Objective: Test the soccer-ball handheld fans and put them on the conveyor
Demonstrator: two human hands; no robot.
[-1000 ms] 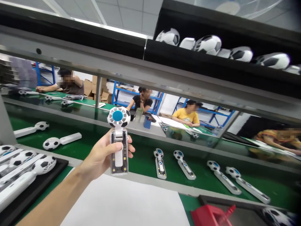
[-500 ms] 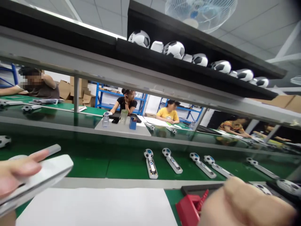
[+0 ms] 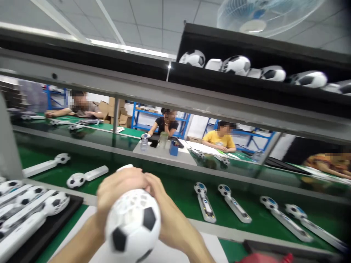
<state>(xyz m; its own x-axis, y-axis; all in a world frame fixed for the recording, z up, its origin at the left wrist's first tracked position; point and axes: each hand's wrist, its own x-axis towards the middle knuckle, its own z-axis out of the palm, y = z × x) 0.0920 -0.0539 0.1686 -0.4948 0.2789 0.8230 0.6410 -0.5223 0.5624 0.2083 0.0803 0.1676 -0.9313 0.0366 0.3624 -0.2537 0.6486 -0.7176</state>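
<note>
A white device with a football-patterned round head [image 3: 133, 226] is held up in front of the camera, its ball end toward me. My left hand [image 3: 116, 190] wraps round it from the left, and my right hand [image 3: 160, 204] closes round it from the right. The two hands touch each other behind the ball, and the handle is mostly hidden by them. Beneath them lies a white sheet [image 3: 216, 246] on the green table.
Several similar devices lie in a black tray [image 3: 55, 228] at left. Others rest on the green surface beyond, including open-backed ones [image 3: 205, 204] at right. A red container [image 3: 257, 258] stands at lower right. Overhead runs a shelf [image 3: 109, 58]; people sit opposite.
The view has turned left. My right hand has come from the lower right to join my left hand on the device. The device has moved to the middle, ball end now toward me.
</note>
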